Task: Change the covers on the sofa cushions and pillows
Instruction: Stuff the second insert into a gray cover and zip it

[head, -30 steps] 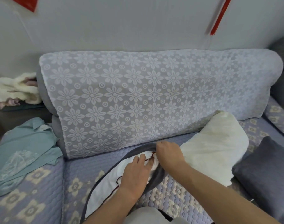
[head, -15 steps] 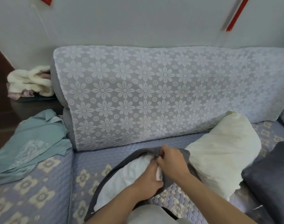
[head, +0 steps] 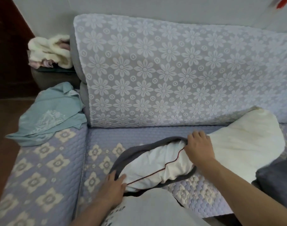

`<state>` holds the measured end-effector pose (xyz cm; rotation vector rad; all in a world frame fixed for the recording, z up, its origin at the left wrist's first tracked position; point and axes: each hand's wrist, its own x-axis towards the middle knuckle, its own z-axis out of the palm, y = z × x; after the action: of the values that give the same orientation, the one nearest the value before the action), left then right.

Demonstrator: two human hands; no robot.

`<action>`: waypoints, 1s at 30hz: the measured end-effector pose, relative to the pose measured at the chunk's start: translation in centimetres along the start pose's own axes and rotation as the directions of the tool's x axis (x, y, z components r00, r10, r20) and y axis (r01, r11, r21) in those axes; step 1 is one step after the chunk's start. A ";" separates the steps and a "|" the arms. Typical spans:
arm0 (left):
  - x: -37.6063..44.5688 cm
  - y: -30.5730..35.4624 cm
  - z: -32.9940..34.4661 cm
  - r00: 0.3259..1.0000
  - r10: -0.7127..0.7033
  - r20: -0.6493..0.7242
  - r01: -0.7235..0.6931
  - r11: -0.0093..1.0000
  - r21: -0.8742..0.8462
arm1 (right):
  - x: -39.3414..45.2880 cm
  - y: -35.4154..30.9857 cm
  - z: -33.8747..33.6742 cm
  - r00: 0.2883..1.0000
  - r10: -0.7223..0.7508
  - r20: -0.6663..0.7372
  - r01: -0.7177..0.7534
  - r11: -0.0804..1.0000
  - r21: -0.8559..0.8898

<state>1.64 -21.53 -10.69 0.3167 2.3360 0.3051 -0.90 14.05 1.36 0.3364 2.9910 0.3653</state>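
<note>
A white pillow insert (head: 157,165) with a dark red piped seam lies on the sofa seat inside the open mouth of a dark grey cover (head: 136,146). My left hand (head: 113,186) grips the cover's near-left edge beside the insert. My right hand (head: 199,148) holds the cover's far-right end, fingers curled over the rim. A bare cream pillow (head: 247,144) lies just right of my right hand, leaning on the lace-covered backrest (head: 164,70).
A light blue cloth (head: 51,111) is crumpled on the sofa's left arm. Fluffy cream fabric (head: 49,51) sits on a dark side table at the back left. A dark grey cushion (head: 279,178) lies at the right edge. The quilted floral seat cover (head: 41,168) spreads to the left.
My hands were close together at the cover's opening; they have moved apart, the left toward me and the right outward, spreading the opening wide. The view has shifted left.
</note>
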 end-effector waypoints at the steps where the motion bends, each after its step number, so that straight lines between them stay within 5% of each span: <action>1: 0.1 -0.6 0.2 0.998 -0.069 0.013 0.069 0.997 -0.031 | 0.0 0.6 0.3 0.999 -0.021 0.038 0.022 0.999 -0.027; 6: 2.1 -0.2 0.5 0.992 -0.125 0.023 0.125 0.991 -0.041 | -0.9 2.6 0.8 0.950 -0.028 0.310 0.055 0.995 -0.081; 12: 4.1 7.9 -0.6 0.995 0.021 -0.094 -0.019 1.000 0.019 | -3.2 2.3 -1.6 0.964 -0.131 0.233 0.135 0.991 0.000; 19: 3.5 13.8 -1.2 0.901 0.336 -0.274 -0.312 0.941 0.129 | -2.0 5.1 -4.1 0.965 0.109 0.238 -0.201 0.893 0.403; 22: 3.8 12.4 -0.8 0.947 0.093 -0.306 -0.073 0.995 0.074 | -2.0 5.7 -4.3 0.966 0.125 0.228 -0.225 0.842 0.491; 25: 3.7 9.1 -1.4 0.906 -0.211 -0.367 0.188 0.977 -0.099 | -2.5 6.4 -4.4 0.985 0.111 0.136 -0.166 0.835 0.525; 28: 1.8 7.6 -4.7 0.868 -0.264 -0.420 0.205 0.962 -0.182 | -1.7 9.5 -3.8 0.989 0.143 -0.039 -0.116 0.911 0.396; 30: -0.7 8.3 -9.0 0.838 -0.194 -0.509 0.137 0.980 -0.148 | -0.8 11.4 -3.5 0.984 0.180 -0.011 -0.169 0.938 0.303</action>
<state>-3.15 -15.05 -1.43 -0.0358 2.8471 0.4753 1.75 23.87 7.63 0.6328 3.0607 -0.0763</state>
